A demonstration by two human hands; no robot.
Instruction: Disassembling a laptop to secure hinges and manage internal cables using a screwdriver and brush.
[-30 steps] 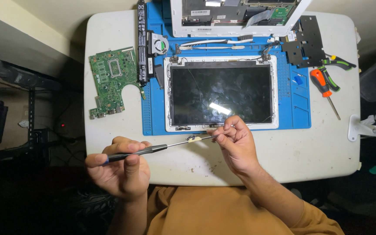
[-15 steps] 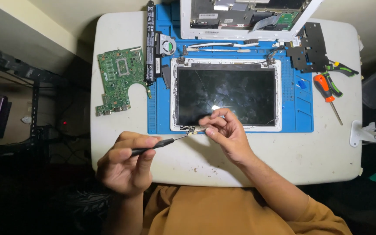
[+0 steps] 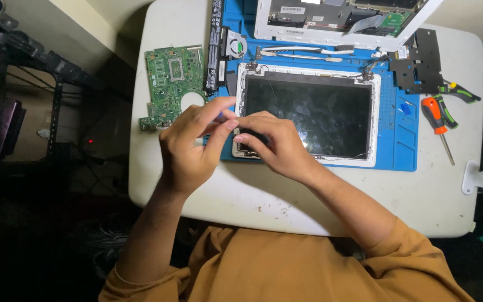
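Seen from above, a person in an ochre shirt works at a white table (image 3: 308, 196) over a dismantled laptop screen panel (image 3: 308, 114), which lies face up in its white frame on a blue repair mat (image 3: 398, 140). Both hands meet at the panel's lower-left corner: the left hand (image 3: 188, 148) has its fingers (image 3: 219, 128) curled inward, apparently pinching a slim tool of which only a dark sliver shows near the fingertips, while the right hand (image 3: 272, 142) rests its bent fingers on the frame's edge, whether gripping anything small cannot be told. The step in hand looks to be fine work at that corner, perhaps freeing or seating a fastener or clip; a next move would seem to call for a steady tip and light pressure, given the glass close by. A green circuit board (image 3: 171, 84) lies to the left of the mat, a cooling fan (image 3: 234, 43) and the open white laptop base (image 3: 342, 19) at the top, and an orange-handled screwdriver (image 3: 437, 120) to the right, well apart from the hands
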